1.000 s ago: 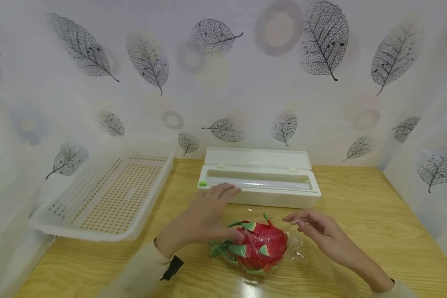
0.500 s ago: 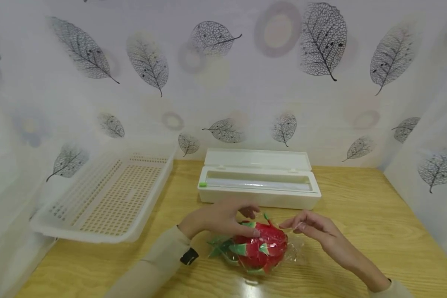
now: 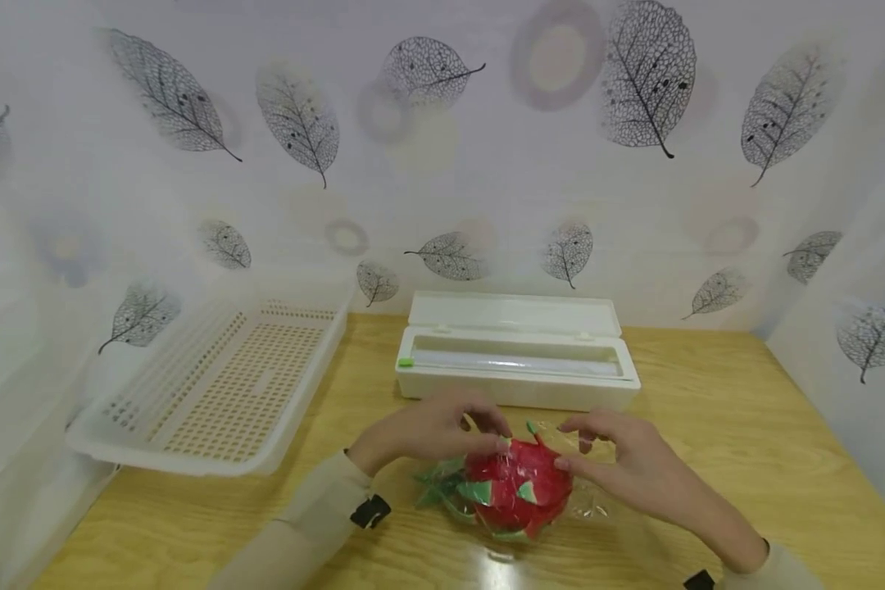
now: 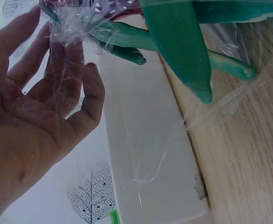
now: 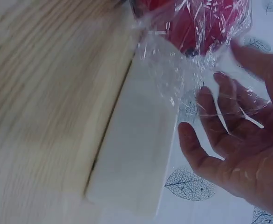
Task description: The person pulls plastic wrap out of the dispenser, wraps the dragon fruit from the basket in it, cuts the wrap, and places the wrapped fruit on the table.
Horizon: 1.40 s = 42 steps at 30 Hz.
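A red dragon fruit [image 3: 519,496] with green scales [image 4: 178,46] lies on the wooden table, wrapped in clear cling film [image 5: 162,70]. My left hand [image 3: 438,430] reaches over its upper left side, thumb tip on the fruit and the other fingers loosely bent behind it. In the left wrist view, film hangs across those fingers. At the fruit's right side is my right hand [image 3: 630,463], its thumb tip against the red skin and its fingers spread and relaxed. Loose film stretches in front of the right fingers in the right wrist view.
Behind the fruit stands a white cling film dispenser [image 3: 519,393], lid up, with a roll [image 3: 516,363] inside and a green slider [image 3: 406,362] at its left end. A white perforated basket [image 3: 184,465] is at the left. A leaf-printed curtain [image 3: 472,188] encloses the table.
My left hand has moved right and down onto the fruit. My right hand, earlier pinching film beside the fruit, has loosened its fingers and brought its thumb to the fruit's right side.
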Each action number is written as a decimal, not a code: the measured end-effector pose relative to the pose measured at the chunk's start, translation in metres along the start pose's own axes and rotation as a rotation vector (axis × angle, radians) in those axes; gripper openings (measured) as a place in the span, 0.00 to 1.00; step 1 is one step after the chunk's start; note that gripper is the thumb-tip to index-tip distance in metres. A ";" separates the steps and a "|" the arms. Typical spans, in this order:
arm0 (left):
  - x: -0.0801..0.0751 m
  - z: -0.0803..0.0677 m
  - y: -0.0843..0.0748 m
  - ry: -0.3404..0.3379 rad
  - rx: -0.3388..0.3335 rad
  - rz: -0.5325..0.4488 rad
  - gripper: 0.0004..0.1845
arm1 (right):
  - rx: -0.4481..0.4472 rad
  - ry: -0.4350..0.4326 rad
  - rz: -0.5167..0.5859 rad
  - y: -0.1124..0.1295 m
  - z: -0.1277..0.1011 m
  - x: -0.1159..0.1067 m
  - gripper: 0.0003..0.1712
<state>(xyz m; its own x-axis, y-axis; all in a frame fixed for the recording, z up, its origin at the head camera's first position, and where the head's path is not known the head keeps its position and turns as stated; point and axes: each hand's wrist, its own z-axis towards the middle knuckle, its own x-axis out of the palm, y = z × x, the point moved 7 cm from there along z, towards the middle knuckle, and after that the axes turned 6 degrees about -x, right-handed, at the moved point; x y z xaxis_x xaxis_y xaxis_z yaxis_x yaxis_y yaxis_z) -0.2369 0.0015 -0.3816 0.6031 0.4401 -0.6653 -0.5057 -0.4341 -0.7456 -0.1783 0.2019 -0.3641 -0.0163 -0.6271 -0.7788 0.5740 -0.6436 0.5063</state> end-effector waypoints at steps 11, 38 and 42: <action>-0.008 -0.012 -0.014 -0.291 0.115 0.092 0.08 | -0.173 -0.238 -0.008 0.010 0.001 0.002 0.18; 0.048 0.006 -0.045 -0.283 0.082 0.945 0.55 | 0.167 -0.047 0.021 -0.024 0.008 0.011 0.08; 0.034 0.013 -0.033 -0.210 0.053 0.724 0.55 | 0.171 -0.031 0.060 -0.024 0.010 0.015 0.10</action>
<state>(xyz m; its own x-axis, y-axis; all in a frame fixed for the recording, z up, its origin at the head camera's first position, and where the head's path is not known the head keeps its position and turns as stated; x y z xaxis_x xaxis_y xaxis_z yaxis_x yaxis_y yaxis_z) -0.2076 0.0417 -0.3801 -0.0189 0.2018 -0.9792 -0.7633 -0.6355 -0.1162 -0.2000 0.2034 -0.3843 -0.0130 -0.6780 -0.7349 0.4270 -0.6684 0.6091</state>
